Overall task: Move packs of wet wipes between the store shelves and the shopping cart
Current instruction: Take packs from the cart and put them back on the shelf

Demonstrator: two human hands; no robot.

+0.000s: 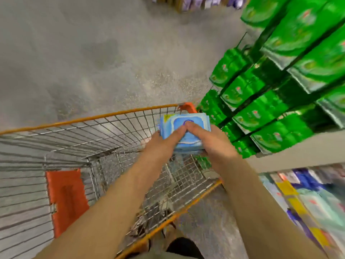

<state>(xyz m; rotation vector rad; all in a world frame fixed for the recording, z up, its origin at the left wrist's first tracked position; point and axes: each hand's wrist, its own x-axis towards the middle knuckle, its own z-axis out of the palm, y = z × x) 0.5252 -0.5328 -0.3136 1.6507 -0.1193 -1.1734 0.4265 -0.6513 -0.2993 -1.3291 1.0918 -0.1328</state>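
- Above a speckled grey concrete floor (93, 53), glossy green packs fill the shelves (291, 90).
- Wire-mesh cart (74, 139), orange-rimmed.
- Over it, a soft blue rectangular pack (183, 126), clamped between left hand (164, 142) and right hand (212, 144), thumbs on top.

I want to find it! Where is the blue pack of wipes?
In the head view, the blue pack is held by both hands, left hand and right hand, above the cart's far right corner, beside green packs.
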